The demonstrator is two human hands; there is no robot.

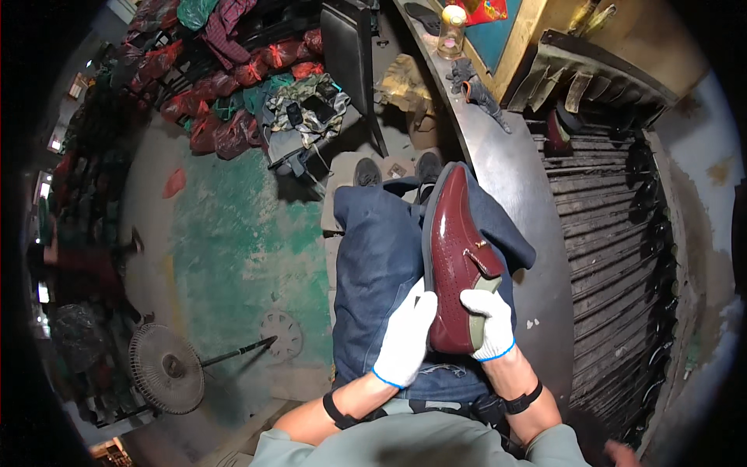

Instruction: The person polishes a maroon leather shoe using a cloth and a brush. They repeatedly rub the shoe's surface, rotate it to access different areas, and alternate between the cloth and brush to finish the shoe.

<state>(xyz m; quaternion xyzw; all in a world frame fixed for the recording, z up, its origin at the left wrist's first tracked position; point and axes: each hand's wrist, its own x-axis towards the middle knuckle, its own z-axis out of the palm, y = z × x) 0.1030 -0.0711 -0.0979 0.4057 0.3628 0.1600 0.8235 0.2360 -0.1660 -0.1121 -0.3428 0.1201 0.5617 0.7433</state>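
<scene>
A glossy dark red loafer [457, 253] with small perforations and a dark sole lies over my lap, toe pointing away from me. My left hand [406, 335], in a white knit glove with a blue cuff edge, is closed along the sole side near the heel. Gloved the same way, my right hand [490, 321] grips the other side at the shoe's opening, thumb over the rim. Pale green material [481, 307] shows inside the opening; I cannot tell whether it is a last or lining. Some fingers are hidden behind the shoe.
To my right runs a metal bench edge [510, 167] with dark gloves [478, 93] and a clear jar [451, 35]. Beyond it, a slatted conveyor [603, 226] carries another dark red shoe [557, 131]. A fan [166, 367] stands left; another person's hand [621, 453] shows lower right.
</scene>
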